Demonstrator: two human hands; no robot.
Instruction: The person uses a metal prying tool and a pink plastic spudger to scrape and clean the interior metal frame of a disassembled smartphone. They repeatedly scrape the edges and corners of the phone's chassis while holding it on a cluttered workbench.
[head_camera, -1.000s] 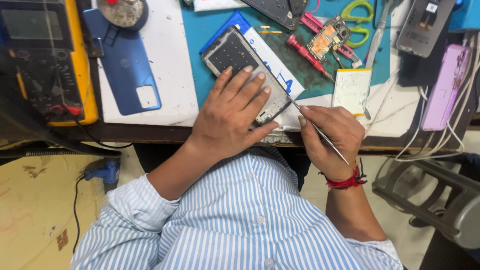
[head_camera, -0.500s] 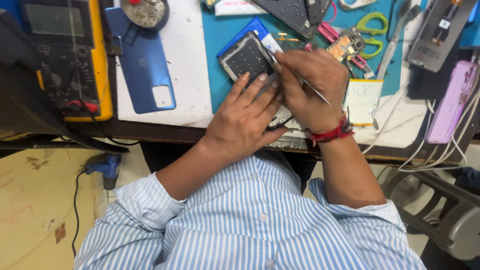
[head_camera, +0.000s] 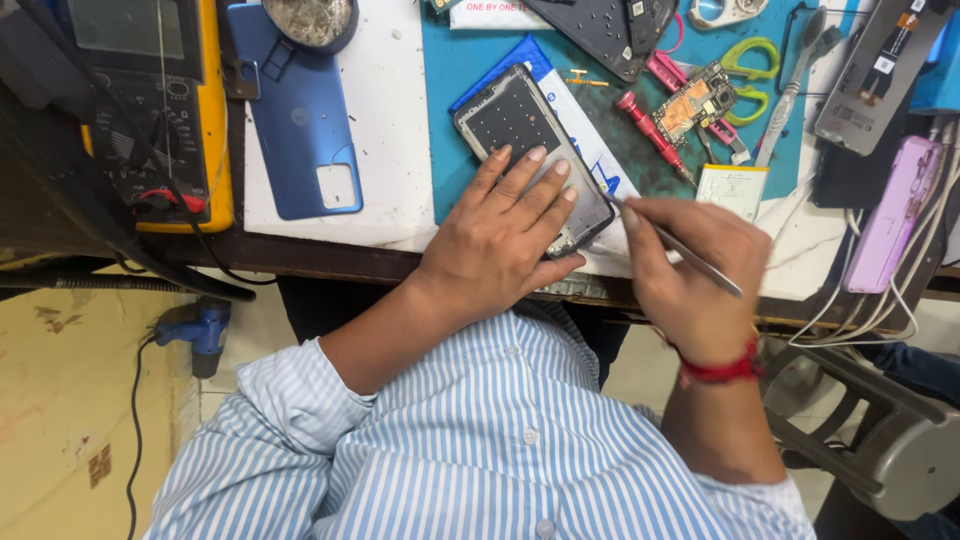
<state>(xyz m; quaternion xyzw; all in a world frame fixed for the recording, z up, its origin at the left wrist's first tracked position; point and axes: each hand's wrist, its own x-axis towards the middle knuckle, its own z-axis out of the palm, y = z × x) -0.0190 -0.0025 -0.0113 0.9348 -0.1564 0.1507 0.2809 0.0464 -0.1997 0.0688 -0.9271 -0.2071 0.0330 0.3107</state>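
— Which screens show?

— A multimeter (head_camera: 150, 110), yellow-cased, stands at the far left of the bench; its grey rectangular display (head_camera: 125, 27) sits at the top, blank. A flat dark panel (head_camera: 880, 75) with small white stickers lies tilted at the upper right.

— Any packages or labels?

— A white packet (head_camera: 497, 13) with red and dark print lies at the top edge. A blue-and-white flat packet (head_camera: 590, 150) lies under the opened phone. A small cream rectangular label (head_camera: 732, 187) rests right of it, near the bench's front edge.
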